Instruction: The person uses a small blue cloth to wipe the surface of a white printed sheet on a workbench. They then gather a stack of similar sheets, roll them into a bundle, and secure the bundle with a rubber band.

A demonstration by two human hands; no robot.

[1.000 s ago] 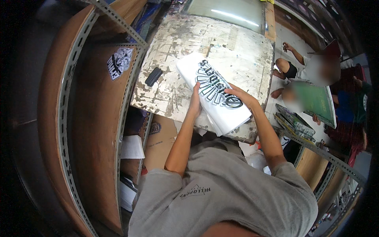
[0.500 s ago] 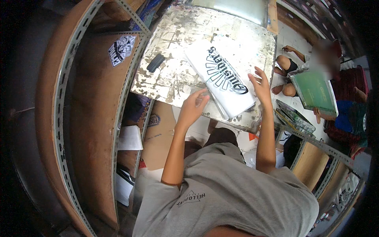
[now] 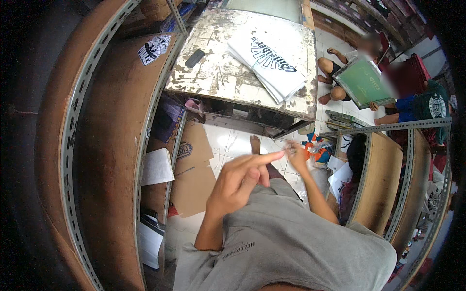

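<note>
My left hand [image 3: 238,183] is raised in front of my grey shirt, well short of the table. Its index finger points to the right, the thumb stands apart from it, and nothing shows in the hand. Just beyond that fingertip is my right hand [image 3: 298,156], smaller and blurred, so its fingers and anything in them cannot be made out. A stack of folded white printed sheets [image 3: 286,86] with black lettering lies on the paint-stained table [image 3: 213,75], apart from both hands. To its left rests a small black block [image 3: 194,58].
Metal-framed shelves [image 3: 109,145] stand at left, and another shelf [image 3: 381,182] at right. Cardboard [image 3: 194,169] leans below the table. At the far right, people sit on the floor by a green screen frame [image 3: 364,81]. Orange and blue scraps [image 3: 318,154] lie near the right shelf.
Both hands have drawn back from the white sheets toward my body and closer together. The view has shifted, showing more floor below the table. The stack stays on the table.
</note>
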